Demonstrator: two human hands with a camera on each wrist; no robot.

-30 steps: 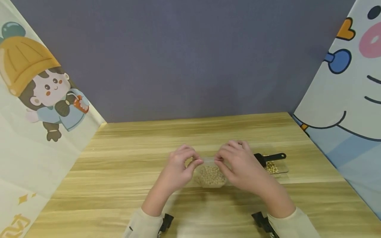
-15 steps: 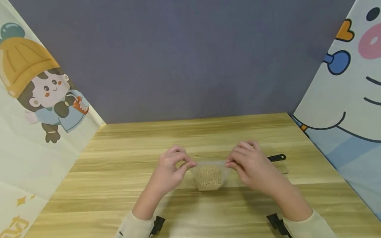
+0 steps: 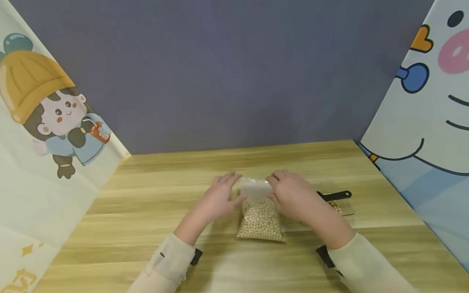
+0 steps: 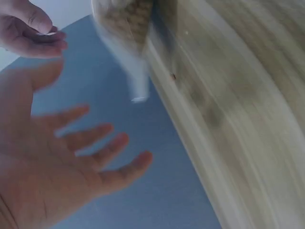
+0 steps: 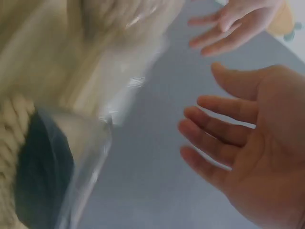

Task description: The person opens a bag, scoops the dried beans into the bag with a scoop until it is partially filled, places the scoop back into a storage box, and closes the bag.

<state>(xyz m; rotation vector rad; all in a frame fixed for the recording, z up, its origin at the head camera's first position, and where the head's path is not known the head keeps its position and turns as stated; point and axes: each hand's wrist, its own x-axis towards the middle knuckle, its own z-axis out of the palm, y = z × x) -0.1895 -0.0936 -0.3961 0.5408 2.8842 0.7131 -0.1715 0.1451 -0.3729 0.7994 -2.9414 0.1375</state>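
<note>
A clear plastic bag (image 3: 260,219) of round, pale yellow beans sits on the table between both hands, its clear top strip (image 3: 255,187) pointing to the far side. At its left edge is my left hand (image 3: 220,197); the left wrist view shows that hand (image 4: 52,157) with fingers spread and nothing in them. My right hand (image 3: 291,195) is beside the bag's right edge. In the right wrist view, its fingers (image 5: 217,143) are loosely extended and grip nothing. The bag (image 5: 133,19) is blurred there.
Just right of the right hand stands a clear container (image 3: 348,209) of beans with a black scoop (image 3: 338,195) in it, partly hidden by the forearm. A grey panel (image 3: 234,81) rises behind the wooden table (image 3: 165,228), with printed sheets (image 3: 421,122) along the sides.
Both hands were pinching the bag's top corners and spread apart. Now they have released it and come closer together. The bag shows its full front, its top tipped toward the far side.
</note>
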